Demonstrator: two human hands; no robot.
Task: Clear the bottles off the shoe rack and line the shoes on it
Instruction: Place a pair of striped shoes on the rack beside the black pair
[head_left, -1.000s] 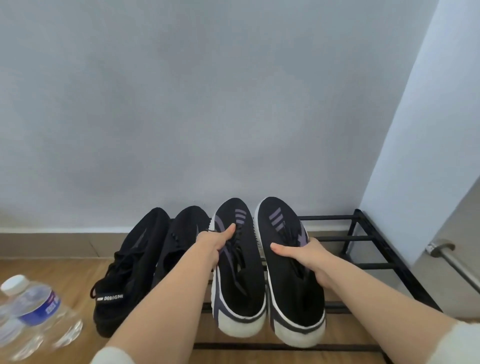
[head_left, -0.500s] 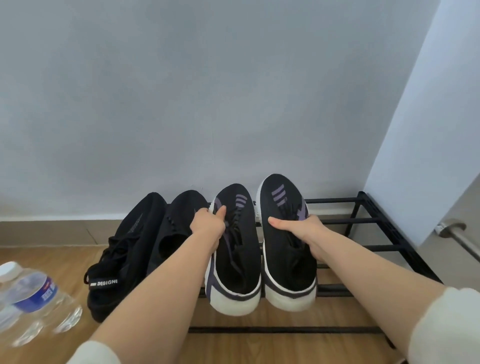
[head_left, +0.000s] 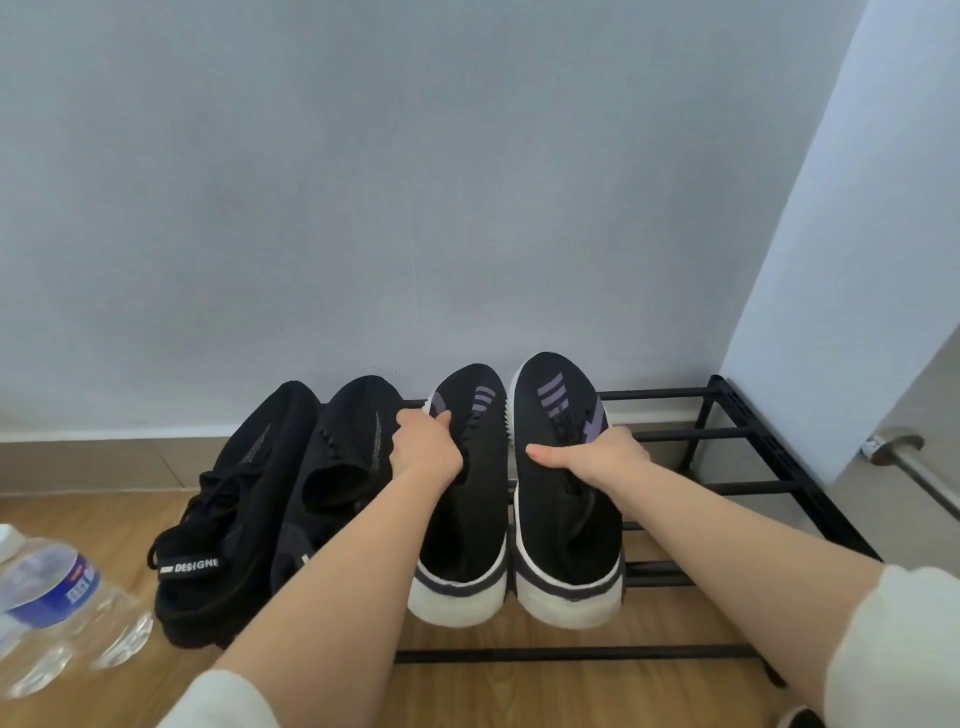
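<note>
A low black metal shoe rack (head_left: 727, 436) stands against the wall. Two all-black shoes (head_left: 244, 499) (head_left: 337, 457) rest side by side on its left part. Right of them lie two black shoes with purple stripes and white soles. My left hand (head_left: 426, 449) grips the tongue area of the left striped shoe (head_left: 462, 545). My right hand (head_left: 597, 457) grips the right striped shoe (head_left: 566, 561) the same way. Both striped shoes point toes to the wall, heels hanging over the front bars. A clear water bottle (head_left: 47, 597) with a blue label lies on the floor at far left.
The rack's right third shows bare bars. A white wall corner (head_left: 841, 260) juts out at the right, with a metal handle (head_left: 898, 452) beside it. Wooden floor (head_left: 519, 696) runs in front of the rack. A dark object (head_left: 800, 719) peeks in at the bottom right edge.
Both hands have pushed the striped shoes further back on the rack towards the wall, and the two heels are now closer to level. The black pair and the bottle have not moved.
</note>
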